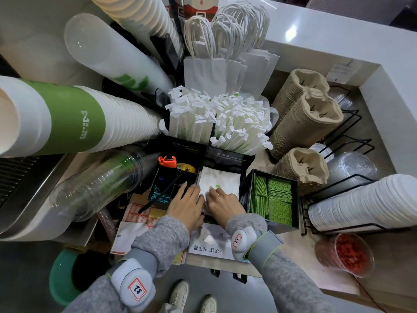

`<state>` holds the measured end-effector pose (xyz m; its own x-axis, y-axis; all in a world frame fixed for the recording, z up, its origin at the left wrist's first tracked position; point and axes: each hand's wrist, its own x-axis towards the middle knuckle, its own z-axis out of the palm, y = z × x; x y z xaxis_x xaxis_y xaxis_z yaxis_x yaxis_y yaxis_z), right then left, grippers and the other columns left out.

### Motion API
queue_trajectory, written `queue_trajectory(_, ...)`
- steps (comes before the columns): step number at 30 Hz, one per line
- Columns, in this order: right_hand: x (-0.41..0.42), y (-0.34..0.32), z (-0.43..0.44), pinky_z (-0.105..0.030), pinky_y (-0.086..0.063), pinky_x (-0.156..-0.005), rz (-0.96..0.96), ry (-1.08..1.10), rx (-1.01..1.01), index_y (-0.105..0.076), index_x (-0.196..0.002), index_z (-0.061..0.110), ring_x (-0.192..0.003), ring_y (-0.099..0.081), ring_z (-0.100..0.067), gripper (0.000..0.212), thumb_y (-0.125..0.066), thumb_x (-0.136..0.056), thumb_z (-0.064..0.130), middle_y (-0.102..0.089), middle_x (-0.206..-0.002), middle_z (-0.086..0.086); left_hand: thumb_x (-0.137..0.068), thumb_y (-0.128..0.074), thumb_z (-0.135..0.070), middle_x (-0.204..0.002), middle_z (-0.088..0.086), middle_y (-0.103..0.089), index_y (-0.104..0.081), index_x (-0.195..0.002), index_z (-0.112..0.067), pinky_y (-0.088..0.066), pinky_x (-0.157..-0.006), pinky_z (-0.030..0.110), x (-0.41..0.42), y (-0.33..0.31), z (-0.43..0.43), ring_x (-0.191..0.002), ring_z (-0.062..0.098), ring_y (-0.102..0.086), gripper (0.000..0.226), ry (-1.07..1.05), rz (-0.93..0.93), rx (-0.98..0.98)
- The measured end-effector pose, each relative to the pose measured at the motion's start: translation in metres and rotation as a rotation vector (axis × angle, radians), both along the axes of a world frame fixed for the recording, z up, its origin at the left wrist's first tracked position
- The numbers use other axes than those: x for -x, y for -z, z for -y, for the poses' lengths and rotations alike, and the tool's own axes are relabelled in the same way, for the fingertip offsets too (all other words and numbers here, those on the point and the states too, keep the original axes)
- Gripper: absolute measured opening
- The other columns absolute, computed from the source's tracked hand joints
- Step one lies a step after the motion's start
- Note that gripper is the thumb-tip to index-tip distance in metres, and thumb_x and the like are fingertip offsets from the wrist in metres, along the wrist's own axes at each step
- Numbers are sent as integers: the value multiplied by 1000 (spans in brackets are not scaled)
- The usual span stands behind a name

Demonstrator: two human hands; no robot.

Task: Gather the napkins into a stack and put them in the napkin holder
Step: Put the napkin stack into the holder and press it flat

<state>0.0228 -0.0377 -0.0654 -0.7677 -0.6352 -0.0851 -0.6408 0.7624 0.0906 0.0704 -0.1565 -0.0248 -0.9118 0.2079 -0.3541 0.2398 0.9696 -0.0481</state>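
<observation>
A stack of white napkins (220, 180) with a small green mark lies inside a black napkin holder (242, 185) at the middle of the counter. My left hand (186, 205) rests at the stack's near left edge, fingers extended and touching the napkins. My right hand (222, 203) lies palm down on the stack's near edge, fingers pressing on the top napkin. Both hands sit side by side, almost touching. The near part of the stack is hidden under my hands.
A black box of green packets (274, 197) stands right of the holder. Left is a black tray with an orange clip (167, 161) and a pen. Wrapped straws (225, 123) rise behind. Cup stacks (74, 120), pulp carriers (302, 168) and lids (365, 204) crowd around.
</observation>
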Motion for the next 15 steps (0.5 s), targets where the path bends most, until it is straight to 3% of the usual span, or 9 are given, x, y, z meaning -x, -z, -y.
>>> queue_trajectory(4,-5,2,-1,-15,-32,-29,-41,-20,20,-69,-54,16,-54,-65,-11,34,-91,-38,36,-67,-60,0,-97,-36,-38,-158,15,-15,-21,-147,-3,1,-121,42,-1,3,-1,-148,28,-10,63,3,10,11)
queue_trajectory(8,-10,7,-3,-17,-38,-30,-94,-26,46,-74,-64,11,-64,-71,-15,37,-90,-37,30,-75,-76,-6,-98,-33,-38,-160,13,-10,-15,-149,-1,3,-121,42,-1,6,-3,-148,27,-7,65,31,34,49)
queue_trajectory(11,-15,6,-7,-18,-46,-37,-153,-22,69,-75,-68,9,-73,-73,-16,34,-82,-47,35,-76,-84,-6,-98,-31,-35,-160,12,-13,-19,-148,-2,5,-121,44,-1,7,-3,-149,28,-6,61,63,64,76)
queue_trajectory(15,-22,7,-14,-19,-42,-36,-131,-2,68,-70,-58,13,-59,-66,-13,22,-79,-48,31,-71,-72,-1,-98,-31,-35,-159,12,-15,-21,-148,-3,7,-120,46,0,8,-4,-149,29,-3,61,93,118,119)
